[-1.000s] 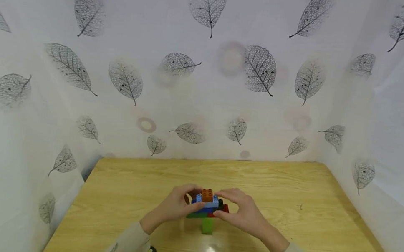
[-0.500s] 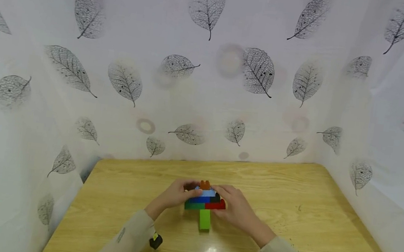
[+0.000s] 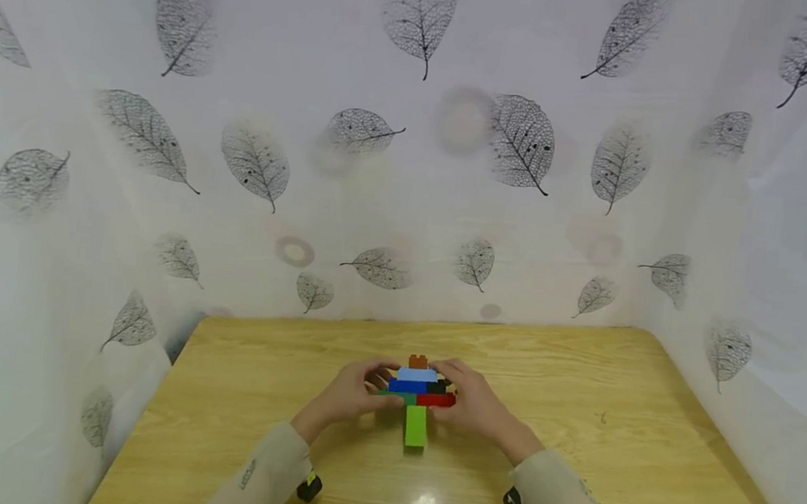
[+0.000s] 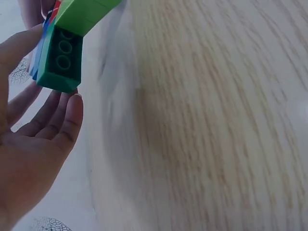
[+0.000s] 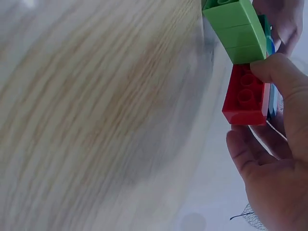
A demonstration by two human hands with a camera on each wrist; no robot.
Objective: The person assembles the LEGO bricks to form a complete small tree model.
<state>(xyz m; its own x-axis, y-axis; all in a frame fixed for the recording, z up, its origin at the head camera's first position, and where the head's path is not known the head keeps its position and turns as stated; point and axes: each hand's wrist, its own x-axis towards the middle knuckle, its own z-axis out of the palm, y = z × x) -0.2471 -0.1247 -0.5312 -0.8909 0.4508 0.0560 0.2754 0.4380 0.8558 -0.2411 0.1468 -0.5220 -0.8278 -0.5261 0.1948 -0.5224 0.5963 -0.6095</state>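
Both hands hold a stepped model of toy building bricks. Its orange brick (image 3: 418,361) tops a light blue brick (image 3: 418,375), over a dark blue brick (image 3: 407,386) and a black brick (image 3: 436,387). Below these come a green brick (image 4: 61,62) and a red brick (image 5: 245,101), whose hollow undersides show in the wrist views. A light green column (image 3: 415,427) extends from the middle toward the person. My left hand (image 3: 348,394) grips the green end between thumb and fingers. At the red end, my right hand (image 3: 477,404) grips with its thumb against the brick's underside.
A wooden table (image 3: 242,400) lies beneath the hands. White sheeting with a leaf print (image 3: 520,140) rises at the back and both sides. Small black wrist devices show under the left cuff (image 3: 309,488) and right cuff (image 3: 514,503).
The brick model has tipped so that its light green column shows more of its length. Both hands have shifted slightly up in the head view, keeping hold of its two ends.
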